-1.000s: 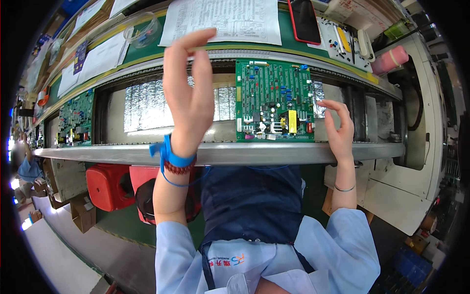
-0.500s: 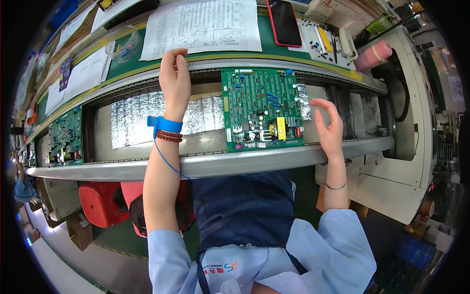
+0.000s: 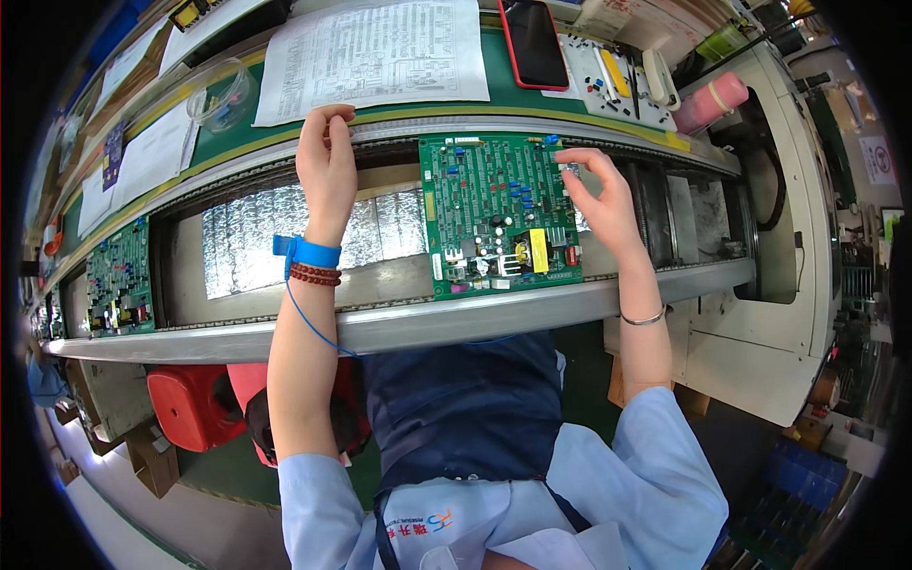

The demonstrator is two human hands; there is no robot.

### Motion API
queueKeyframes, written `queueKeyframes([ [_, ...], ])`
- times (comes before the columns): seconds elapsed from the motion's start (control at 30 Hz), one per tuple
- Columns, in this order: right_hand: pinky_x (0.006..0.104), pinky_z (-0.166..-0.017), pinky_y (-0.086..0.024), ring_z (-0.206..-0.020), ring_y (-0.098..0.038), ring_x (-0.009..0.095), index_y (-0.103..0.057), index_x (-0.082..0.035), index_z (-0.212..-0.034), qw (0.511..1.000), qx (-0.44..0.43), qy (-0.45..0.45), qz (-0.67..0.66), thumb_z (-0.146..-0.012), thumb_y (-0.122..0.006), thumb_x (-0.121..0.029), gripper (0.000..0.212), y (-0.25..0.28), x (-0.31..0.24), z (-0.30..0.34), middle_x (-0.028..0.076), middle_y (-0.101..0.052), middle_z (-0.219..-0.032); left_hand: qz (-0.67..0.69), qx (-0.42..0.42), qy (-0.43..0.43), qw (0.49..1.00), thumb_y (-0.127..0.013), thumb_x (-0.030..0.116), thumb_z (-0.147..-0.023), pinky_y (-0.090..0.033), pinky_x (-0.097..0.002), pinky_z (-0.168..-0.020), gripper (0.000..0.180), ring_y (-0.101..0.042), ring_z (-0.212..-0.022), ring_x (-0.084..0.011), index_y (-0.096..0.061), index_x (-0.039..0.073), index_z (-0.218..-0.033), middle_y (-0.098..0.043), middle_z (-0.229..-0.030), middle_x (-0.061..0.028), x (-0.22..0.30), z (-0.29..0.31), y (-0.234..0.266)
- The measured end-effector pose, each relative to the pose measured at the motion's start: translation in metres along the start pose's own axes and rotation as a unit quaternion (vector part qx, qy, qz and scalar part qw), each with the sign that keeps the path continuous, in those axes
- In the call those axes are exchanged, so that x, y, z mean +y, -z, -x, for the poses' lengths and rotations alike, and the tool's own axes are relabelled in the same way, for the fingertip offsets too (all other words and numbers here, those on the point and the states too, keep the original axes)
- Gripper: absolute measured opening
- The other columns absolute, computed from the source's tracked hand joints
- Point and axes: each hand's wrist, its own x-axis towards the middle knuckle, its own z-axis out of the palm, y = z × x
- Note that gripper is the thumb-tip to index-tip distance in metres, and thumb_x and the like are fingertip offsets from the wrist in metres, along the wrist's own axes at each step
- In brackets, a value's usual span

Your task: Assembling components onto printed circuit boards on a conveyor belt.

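A green circuit board (image 3: 499, 214) full of small components lies across the conveyor rails in front of me. At its upper right edge is my right hand (image 3: 603, 197), thumb and forefinger apart around a gap, the tips at or just above the components; whether they touch is unclear. My left hand (image 3: 326, 176) hovers left of the board, over the conveyor's far rail, its fingers loosely bent, thumb apart, and nothing visible in them. A blue wrist strap (image 3: 313, 253) with a thin cord and a brown bead bracelet (image 3: 314, 275) circle the left wrist.
Another populated circuit board (image 3: 119, 275) rests farther left on the conveyor. Beyond the far rail are a printed diagram sheet (image 3: 375, 57), a clear plastic tub (image 3: 223, 100), a red-edged phone (image 3: 534, 47) and a white tray (image 3: 589, 71) with small parts. The metal front rail (image 3: 456, 321) runs before my waist.
My right hand has moved left and away from me, onto the board's upper right edge. My left hand stays about where it was beside the board. The whole view has shifted slightly.
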Motion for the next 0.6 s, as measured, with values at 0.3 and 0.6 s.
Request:
queueKeyframes([
  [0.3,0.0242,-0.078,-0.043,-0.089,-0.059,0.013,-0.061,-0.002,-0.096,0.997,0.055,-0.055,-0.003,-0.089,-0.056,-0.010,0.011,0.001,0.018,0.001,0.004,-0.062,-0.091,0.004,-0.009,0.000,1.000,-0.044,0.013,-0.096,-0.045,-0.0258,-0.075,0.020,-0.057,-0.081,-0.0130,-0.060,0.003,-0.101,-0.062,-0.095,-0.0050,0.003,0.000,0.005],
  [0.6,0.0313,-0.054,-0.045,-0.051,-0.060,0.019,-0.059,-0.001,-0.082,0.979,0.047,-0.192,0.046,-0.098,-0.042,-0.035,0.041,0.004,0.015,0.003,0.007,-0.060,-0.056,0.013,-0.009,0.002,1.000,-0.044,0.012,-0.096,-0.045,-0.0256,-0.075,0.019,-0.057,-0.081,-0.0123,-0.060,0.002,-0.101,-0.062,-0.094,-0.0052,-0.002,-0.002,0.012],
])
